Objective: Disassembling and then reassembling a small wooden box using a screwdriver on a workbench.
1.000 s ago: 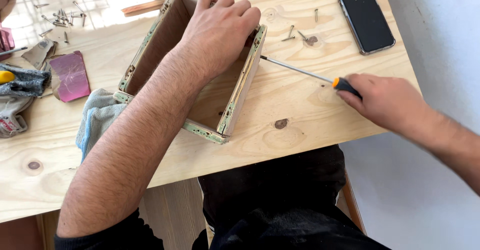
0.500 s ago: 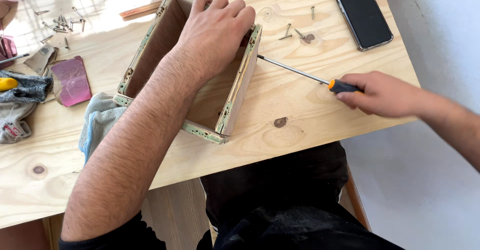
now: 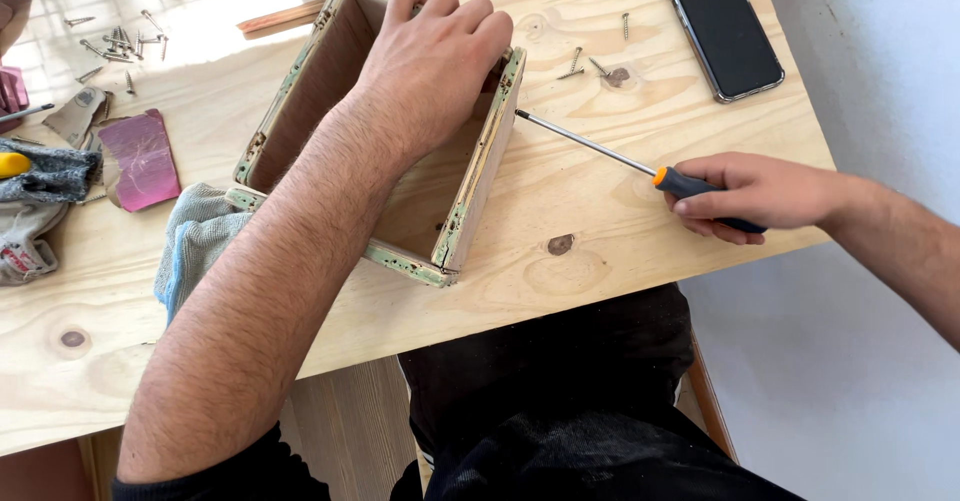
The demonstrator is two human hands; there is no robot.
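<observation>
screwdriver [image 3: 600, 151] tip now against box [image 3: 470, 196]

- The box [image 3: 400, 151] is brown wood. Its edges have chipped green paint.
- The screwdriver [image 3: 640, 166] has a black handle with an orange ring and a shiny silver shaft.
- The table [image 3: 600, 251] is pale yellow wood with dark knots.
- The phone [image 3: 726, 31] is black.
- The sandpaper [image 3: 140, 158] is pink.
- The cloth [image 3: 195, 241] is light blue and grey.
- The screws [image 3: 590, 63] are silver-grey.
</observation>
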